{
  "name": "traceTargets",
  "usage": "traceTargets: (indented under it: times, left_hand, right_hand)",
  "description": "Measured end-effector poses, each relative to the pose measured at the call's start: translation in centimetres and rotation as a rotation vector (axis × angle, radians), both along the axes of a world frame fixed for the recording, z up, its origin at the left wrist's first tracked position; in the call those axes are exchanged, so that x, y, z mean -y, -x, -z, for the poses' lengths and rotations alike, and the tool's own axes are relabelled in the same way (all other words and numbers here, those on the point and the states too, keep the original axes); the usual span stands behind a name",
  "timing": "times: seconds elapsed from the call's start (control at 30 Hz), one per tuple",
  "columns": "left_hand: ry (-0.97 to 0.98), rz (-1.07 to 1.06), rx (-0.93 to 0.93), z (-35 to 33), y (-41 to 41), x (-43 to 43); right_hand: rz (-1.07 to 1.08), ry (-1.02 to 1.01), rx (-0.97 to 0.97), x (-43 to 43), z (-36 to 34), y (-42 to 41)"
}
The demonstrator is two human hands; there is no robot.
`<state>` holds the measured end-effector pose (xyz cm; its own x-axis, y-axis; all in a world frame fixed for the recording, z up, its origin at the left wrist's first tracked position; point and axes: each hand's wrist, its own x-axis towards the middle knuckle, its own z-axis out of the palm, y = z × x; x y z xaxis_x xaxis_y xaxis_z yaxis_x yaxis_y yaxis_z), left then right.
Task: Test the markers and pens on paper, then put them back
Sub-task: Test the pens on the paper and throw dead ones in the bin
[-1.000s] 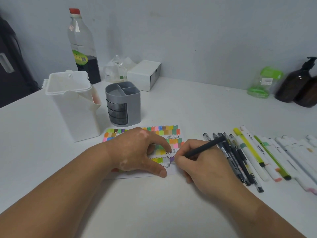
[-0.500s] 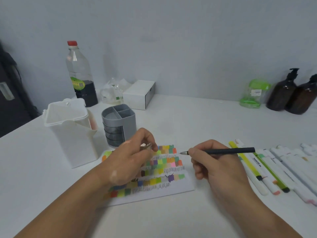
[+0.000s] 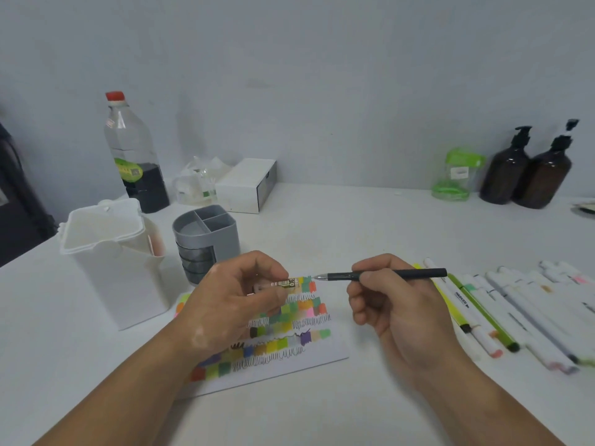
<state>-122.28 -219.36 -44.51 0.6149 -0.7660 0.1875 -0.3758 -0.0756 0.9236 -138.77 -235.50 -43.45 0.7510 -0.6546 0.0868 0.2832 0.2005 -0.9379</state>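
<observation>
white table [image 3: 354, 226] against a pale grey wall [image 3: 322, 75], swatched paper [image 3: 306, 362] mid-surface

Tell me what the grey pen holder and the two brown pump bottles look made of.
The grey pen holder looks like moulded plastic: matte opaque walls, darker smoky drawer fronts. The brown pump bottles are dark amber with glossy highlights and black pump heads; glass or plastic, cannot tell.

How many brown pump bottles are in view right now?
2, both standing at the far right rear: the left bottle beside the green pouch, and the right bottle close against the first. Anything past the right frame edge is out of view.
</observation>
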Motion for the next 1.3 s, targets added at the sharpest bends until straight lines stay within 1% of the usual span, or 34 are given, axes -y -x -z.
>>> traceTargets:
  times: [0.2, 0.43, 0.53, 0.63, 0.87, 1.03, 1.13, 1.17, 1.2, 1.3]
  left_hand:
    - [0.054, 0.052, -0.121, -0.2, 0.4, 0.0]
    - [0.028, 0.071, -0.143, -0.4, 1.1, 0.3]
    - [0.097, 0.11, -0.217, -0.6, 1.7, 0.5]
    - [0.144, 0.106, -0.234, -0.7, 2.0, 0.6]
    - [0.194, 0.096, -0.206, -0.7, 2.0, 0.5]
    - [0.146, 0.082, -0.146, -0.6, 1.7, 0.5]
    - [0.126, 0.002, -0.091, -0.8, 1.2, 0.4]
    - [0.115, -0.02, -0.086, -0.8, 1.0, 0.3]
    - [0.103, -0.022, -0.093, -0.8, 0.8, 0.2]
    - [0.017, 0.067, -0.082, -0.5, 0.6, 0.1]
  right_hand:
    - [-0.024, 0.026, -0.025, -0.5, 0.2, -0.2]
    - [-0.096, 0.076, -0.037, -1.0, 0.3, -0.3]
    - [-0.126, 0.145, -0.065, -1.4, 0.4, -0.4]
    - [-0.116, 0.189, -0.087, -1.6, 0.4, -0.3]
    - [-0.102, 0.208, -0.075, -1.8, 0.5, -0.4]
    - [-0.1, 0.233, -0.095, -1.8, 0.7, -0.6]
    - [-0.031, 0.183, -0.095, -0.2, -0.2, 0.1]
    - [-0.03, 0.211, -0.126, 0.4, -0.7, 0.6]
    - [-0.055, 0.293, -0.189, 0.9, -1.2, 1.1]
    - [-0.164, 0.699, -0.502, 0.5, -1.9, 2.1]
